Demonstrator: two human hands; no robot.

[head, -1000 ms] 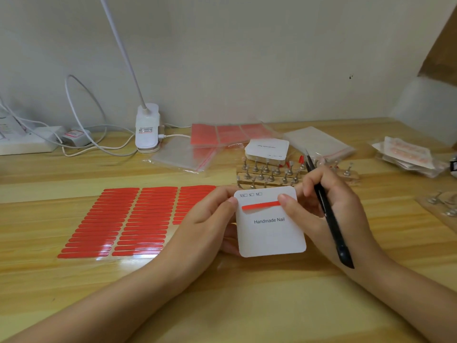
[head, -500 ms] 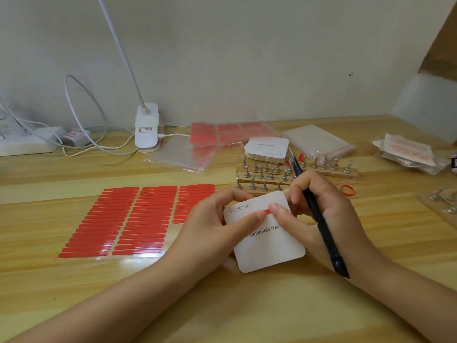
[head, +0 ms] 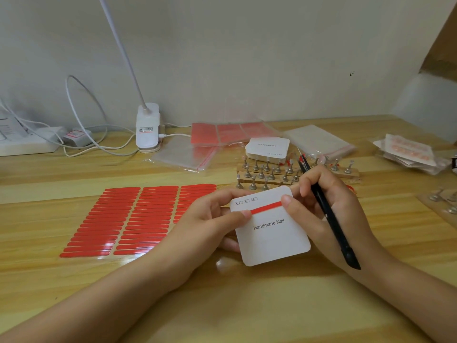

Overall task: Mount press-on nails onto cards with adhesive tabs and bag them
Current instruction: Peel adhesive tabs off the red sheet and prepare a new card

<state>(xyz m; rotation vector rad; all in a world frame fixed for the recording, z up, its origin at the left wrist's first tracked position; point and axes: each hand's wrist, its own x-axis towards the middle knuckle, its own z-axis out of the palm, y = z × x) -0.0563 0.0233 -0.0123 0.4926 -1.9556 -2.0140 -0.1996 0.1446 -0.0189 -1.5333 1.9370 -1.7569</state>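
The table (head: 74,280) holds a sheet of red tabs (head: 128,219) just left of the left hand (head: 210,219). Past the right hand (head: 329,211) stands a rack (head: 272,173) of nails, with bags (head: 319,142) beyond it. Between both hands is the card (head: 272,233) — the left hand grips its left edge, thumb on one end of the strip (head: 265,208). The right hand presses the other end and holds tweezers (head: 329,214) too. One tab is on — nails and bagging are still left, I think.
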